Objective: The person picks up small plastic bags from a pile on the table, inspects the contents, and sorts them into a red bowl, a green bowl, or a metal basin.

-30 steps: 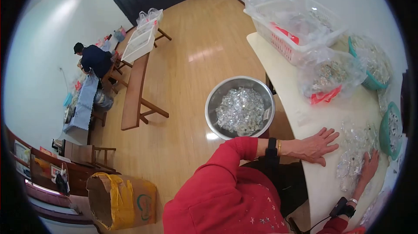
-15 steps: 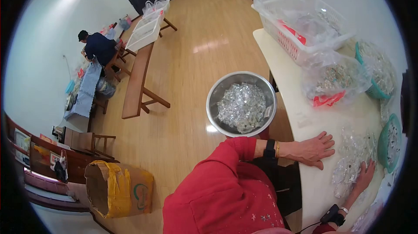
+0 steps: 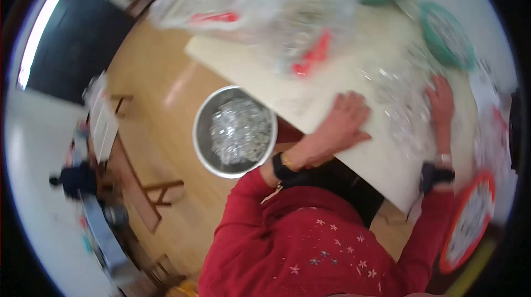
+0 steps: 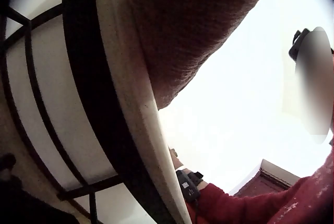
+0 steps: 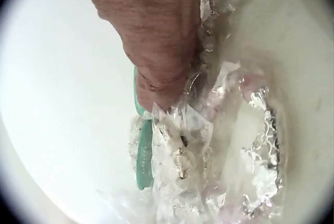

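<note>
My left hand (image 3: 347, 115) lies flat, fingers straight, on the cream table (image 3: 310, 103) near its edge. My right hand (image 3: 441, 95) rests palm down, fingers straight, on a pile of clear plastic packets (image 3: 401, 106) with shiny bits inside. The right wrist view shows that right hand (image 5: 156, 41) pressing on the crinkled packets (image 5: 229, 146), beside a teal basket rim (image 5: 142, 156). In the left wrist view only the heel of the left hand (image 4: 193, 31) on the table edge (image 4: 135, 109) shows. A steel bowl (image 3: 206, 147) full of shiny packets stands just off the table's edge.
Teal baskets (image 3: 442, 40) and clear bags with red print (image 3: 310, 26) crowd the far side of the table. A red-rimmed basket (image 3: 470, 222) sits at my right. A wooden bench (image 3: 149, 192) stands on the floor to the left. The head view is blurred.
The head view has swung and tilted sharply, blurring everything. Both hands keep their places, the left flat on the table, the right on the packet pile.
</note>
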Demonstrator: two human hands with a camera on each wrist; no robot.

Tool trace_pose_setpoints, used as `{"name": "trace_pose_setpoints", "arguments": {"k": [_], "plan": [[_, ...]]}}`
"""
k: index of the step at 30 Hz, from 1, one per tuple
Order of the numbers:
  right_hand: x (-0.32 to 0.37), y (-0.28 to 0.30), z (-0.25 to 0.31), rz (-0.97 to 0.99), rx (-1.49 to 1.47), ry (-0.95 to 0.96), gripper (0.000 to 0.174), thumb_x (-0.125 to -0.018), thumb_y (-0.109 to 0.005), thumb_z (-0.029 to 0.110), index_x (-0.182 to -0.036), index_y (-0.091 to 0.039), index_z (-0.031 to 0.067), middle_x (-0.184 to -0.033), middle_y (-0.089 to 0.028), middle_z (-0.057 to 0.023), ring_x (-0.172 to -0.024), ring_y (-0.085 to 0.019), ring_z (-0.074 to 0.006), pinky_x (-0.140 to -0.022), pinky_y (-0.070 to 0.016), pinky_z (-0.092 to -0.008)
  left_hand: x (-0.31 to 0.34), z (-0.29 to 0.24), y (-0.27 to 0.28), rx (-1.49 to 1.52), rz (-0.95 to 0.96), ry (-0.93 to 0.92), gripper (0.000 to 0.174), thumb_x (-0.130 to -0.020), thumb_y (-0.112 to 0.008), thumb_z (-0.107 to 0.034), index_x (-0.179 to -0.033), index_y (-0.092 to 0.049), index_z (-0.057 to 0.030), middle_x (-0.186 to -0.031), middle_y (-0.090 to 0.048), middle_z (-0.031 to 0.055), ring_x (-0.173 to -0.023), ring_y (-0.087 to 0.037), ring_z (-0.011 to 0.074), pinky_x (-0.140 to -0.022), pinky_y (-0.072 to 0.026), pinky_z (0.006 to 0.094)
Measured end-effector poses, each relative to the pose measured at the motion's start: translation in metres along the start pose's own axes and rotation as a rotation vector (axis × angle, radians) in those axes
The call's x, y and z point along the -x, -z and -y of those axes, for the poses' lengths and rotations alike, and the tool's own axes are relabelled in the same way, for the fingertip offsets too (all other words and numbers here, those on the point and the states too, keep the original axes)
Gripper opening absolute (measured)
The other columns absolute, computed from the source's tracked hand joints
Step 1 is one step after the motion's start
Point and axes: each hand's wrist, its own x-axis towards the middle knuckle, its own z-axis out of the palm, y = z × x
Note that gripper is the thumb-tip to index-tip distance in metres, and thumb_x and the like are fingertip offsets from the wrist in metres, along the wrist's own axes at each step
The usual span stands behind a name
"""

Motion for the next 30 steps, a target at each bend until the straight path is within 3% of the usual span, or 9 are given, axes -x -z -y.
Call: {"name": "trace_pose_setpoints", "arguments": {"k": [5,8,20,27,30], "plan": [[0.005,-0.003,-0.013,-0.015,0.206,0.028,0.042,-0.086,-0.053,0.032,-0.120,-0.054,0.0070,-0.129,-0.048,-0.0152,-0.123,-0.040,-0.0326,-0.103,-0.0305,-0.0381,-0.003,-0.004,0.003,-0.061,0.028,-0.045,0.056,-0.077,-0.064,-0.036,-0.115,-0.049,0.0025,-0.124,-0.043,0.0255,-0.117,-0.037,0.0439,-0.098,-0.0284,0.0533],[0.004,0.007,0.005,-0.013,0.106,-0.060,0.039,-0.087,-0.051,0.031,-0.120,-0.054,0.0101,-0.129,-0.049,-0.0137,-0.123,-0.040,-0.0322,-0.102,-0.0321,-0.0381,-0.006,-0.006,0.005,-0.047,0.030,-0.069,0.054,-0.078,-0.064,-0.035,-0.114,-0.049,0.0026,-0.123,-0.043,0.0252,-0.115,-0.038,0.0434,-0.097,-0.0289,0.0518],[0.038,0.038,0.009,0.037,0.198,-0.051,0.033,-0.088,-0.050,0.018,-0.121,-0.055,0.0132,-0.127,-0.051,-0.0125,-0.120,-0.044,-0.0316,-0.099,-0.0352,-0.0385,-0.003,-0.007,0.002,-0.078,-0.019,-0.067,0.050,-0.078,-0.065,-0.033,-0.113,-0.051,0.0008,-0.123,-0.046,0.0223,-0.115,-0.040,0.0408,-0.096,-0.0321,0.0480],[0.054,0.067,0.009,0.172,0.206,-0.180,0.033,-0.086,-0.051,0.015,-0.118,-0.057,0.0123,-0.122,-0.054,-0.0126,-0.117,-0.047,-0.0292,-0.098,-0.0366,-0.0392,-0.002,-0.005,0.001,-0.083,-0.024,-0.081,0.049,-0.079,-0.064,-0.032,-0.113,-0.051,0.0009,-0.122,-0.047,0.0221,-0.115,-0.040,0.0405,-0.095,-0.0324,0.0479],[0.072,0.065,-0.007,0.071,0.248,-0.196,0.032,-0.085,-0.053,0.017,-0.117,-0.058,0.0116,-0.121,-0.055,-0.0131,-0.116,-0.048,-0.0300,-0.098,-0.0365,-0.0383,-0.003,-0.005,0.002,-0.101,-0.019,-0.084,0.047,-0.079,-0.064,-0.031,-0.112,-0.052,0.0002,-0.122,-0.047,0.0218,-0.115,-0.040,0.0405,-0.095,-0.0321,0.0483]]}}
